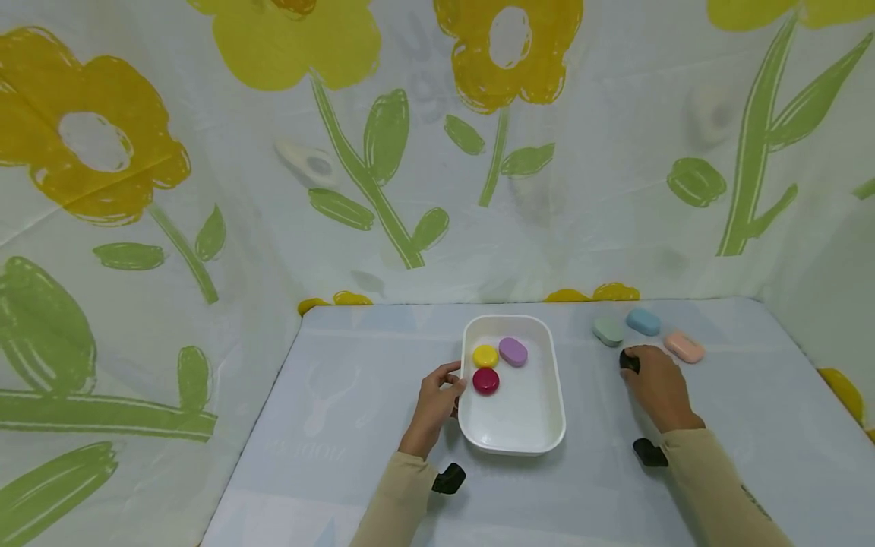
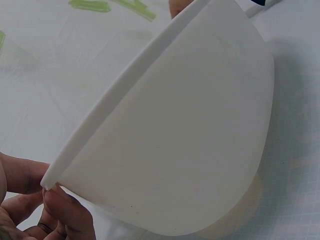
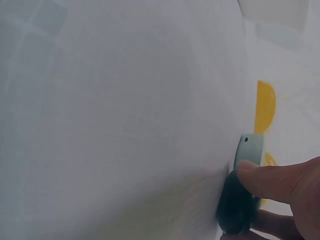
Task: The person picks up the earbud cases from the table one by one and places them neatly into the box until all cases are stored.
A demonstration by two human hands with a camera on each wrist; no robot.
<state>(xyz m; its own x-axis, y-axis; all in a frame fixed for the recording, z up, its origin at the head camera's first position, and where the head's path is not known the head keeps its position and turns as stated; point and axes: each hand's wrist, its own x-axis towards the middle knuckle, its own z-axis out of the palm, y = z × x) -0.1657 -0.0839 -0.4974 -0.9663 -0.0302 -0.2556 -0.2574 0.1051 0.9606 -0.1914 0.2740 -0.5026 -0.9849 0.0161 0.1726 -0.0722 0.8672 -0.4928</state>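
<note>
With my left hand [image 1: 434, 401] I pinch the left rim of a white rectangular plastic tray [image 1: 522, 418]; thumb and fingers meet at the edge in the left wrist view. The tray holds three small rounded pieces: yellow [image 1: 485, 356], purple [image 1: 513, 352] and dark red [image 1: 486, 381]. To the right of the tray, my right hand [image 1: 659, 386] grips a small dark rounded piece [image 3: 235, 204] between thumb and fingers, low over the table. Just beyond it lie pale green [image 1: 608, 332], blue [image 1: 643, 322] and pink [image 1: 684, 347] pieces of similar shape.
The pale table [image 1: 328, 425] runs back to a white flower-printed sheet [image 1: 601, 190], which also hangs along both sides. A black wrist mount sticks out inward from each sleeve, the left one [image 1: 449, 479] close to the tray's front corner.
</note>
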